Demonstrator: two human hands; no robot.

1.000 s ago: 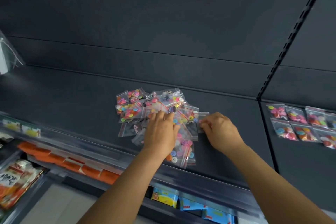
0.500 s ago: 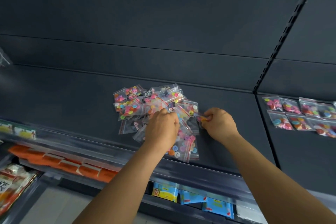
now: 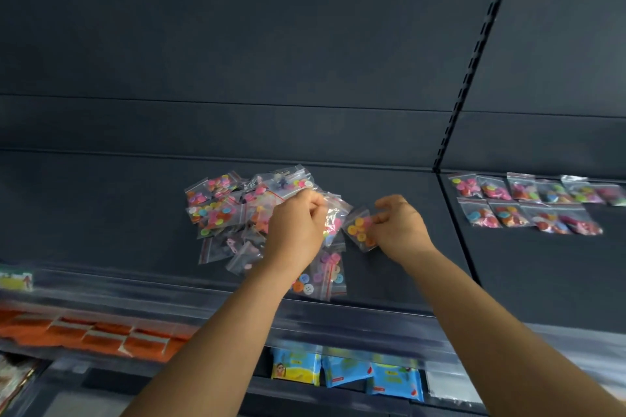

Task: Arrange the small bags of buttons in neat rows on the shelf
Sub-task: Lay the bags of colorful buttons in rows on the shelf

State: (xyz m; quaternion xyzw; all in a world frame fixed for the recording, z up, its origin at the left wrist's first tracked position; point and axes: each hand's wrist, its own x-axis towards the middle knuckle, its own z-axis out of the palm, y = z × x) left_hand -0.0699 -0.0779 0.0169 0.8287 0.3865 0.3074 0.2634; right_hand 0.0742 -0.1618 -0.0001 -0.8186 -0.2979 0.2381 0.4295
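Observation:
A loose pile of small clear bags of coloured buttons [image 3: 230,210] lies in the middle of the dark shelf [image 3: 101,213]. My left hand [image 3: 294,230] is over the pile's right side, its fingers curled and pinching a clear bag of pink and blue buttons [image 3: 333,223]. My right hand [image 3: 399,230] pinches a bag of yellow and orange buttons [image 3: 360,230] just right of the pile, lifted off the shelf. On the shelf section to the right, two neat rows of button bags [image 3: 528,203] lie flat.
A slotted upright [image 3: 474,54] divides the two shelf sections. Below the front rail [image 3: 203,301] sit orange packs [image 3: 84,335] at the left and blue and yellow packets [image 3: 345,372] lower down. Bare shelf lies between the pile and the rows.
My right hand has pulled the yellow and orange bag out of the pile and to the right. My left hand has curled onto another bag. The view shifted slightly.

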